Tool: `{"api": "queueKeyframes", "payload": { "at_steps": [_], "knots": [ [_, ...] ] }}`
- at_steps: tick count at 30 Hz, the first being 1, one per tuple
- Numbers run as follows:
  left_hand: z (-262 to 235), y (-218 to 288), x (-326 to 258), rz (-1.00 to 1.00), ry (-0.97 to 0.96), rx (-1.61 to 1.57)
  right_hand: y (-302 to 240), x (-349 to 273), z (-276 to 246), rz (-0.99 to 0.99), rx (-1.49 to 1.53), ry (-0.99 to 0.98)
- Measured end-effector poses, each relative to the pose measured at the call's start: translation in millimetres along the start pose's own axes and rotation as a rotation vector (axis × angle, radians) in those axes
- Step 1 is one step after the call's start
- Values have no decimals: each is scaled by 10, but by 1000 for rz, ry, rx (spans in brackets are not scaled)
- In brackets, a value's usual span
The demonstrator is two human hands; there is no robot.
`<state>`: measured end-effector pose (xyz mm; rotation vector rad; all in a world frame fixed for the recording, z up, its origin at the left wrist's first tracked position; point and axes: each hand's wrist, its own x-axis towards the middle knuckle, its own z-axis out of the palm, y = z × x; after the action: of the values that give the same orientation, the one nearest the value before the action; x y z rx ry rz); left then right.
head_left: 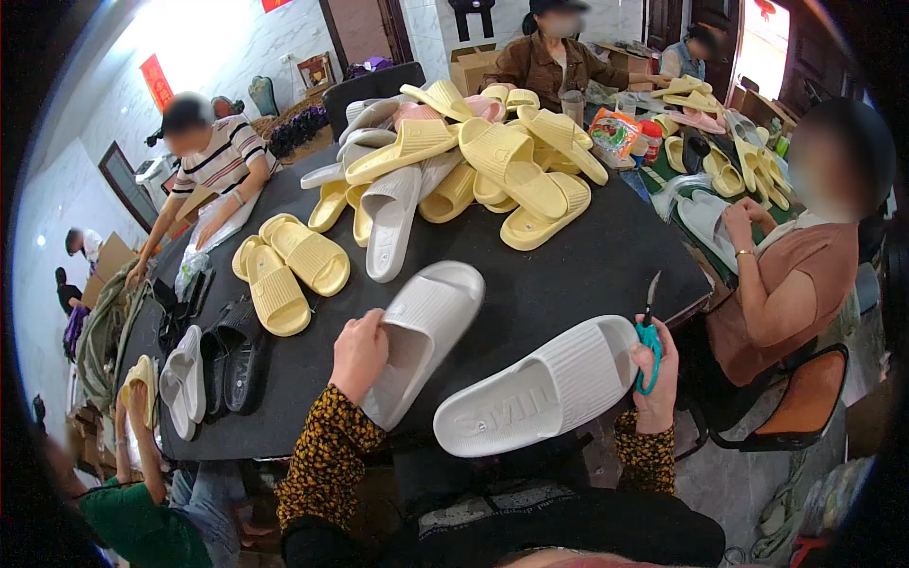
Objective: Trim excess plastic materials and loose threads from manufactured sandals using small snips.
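My left hand (359, 356) is closed on the edge of a light grey slide slipper (437, 308), with the toe end tilted up and away over the table. In my right hand (658, 388) are teal-handled scissors (648, 348), their blades pointing up. The same hand also grips the toe end of a second grey slipper (582, 374), whose insole faces up and whose heel points left. Between the two slippers is a gap. Beyond them lies a heap of yellow, grey and pink slippers, including a yellow slipper (507, 163) on top.
The black table (606, 270) spreads before me. A pair of yellow slippers (294, 270), black slippers (239, 355) and grey slippers (183, 379) lie to the left. Several people work around it, one in a brown top (791, 293) at right near an orange-backed chair (810, 398).
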<state>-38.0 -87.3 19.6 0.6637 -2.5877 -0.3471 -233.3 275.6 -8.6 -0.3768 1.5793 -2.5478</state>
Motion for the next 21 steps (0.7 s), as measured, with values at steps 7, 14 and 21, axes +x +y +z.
{"api": "queueKeyframes", "payload": {
  "at_steps": [7,14,21],
  "knots": [
    [-193,-85,14,-283,271,-600,124,54,-94,-27,80,25],
    [-127,120,-244,-402,252,-1221,320,-70,213,-71,80,125],
    [7,144,-501,-446,358,-1362,443,-366,476,103,172,95]
  ]
}}
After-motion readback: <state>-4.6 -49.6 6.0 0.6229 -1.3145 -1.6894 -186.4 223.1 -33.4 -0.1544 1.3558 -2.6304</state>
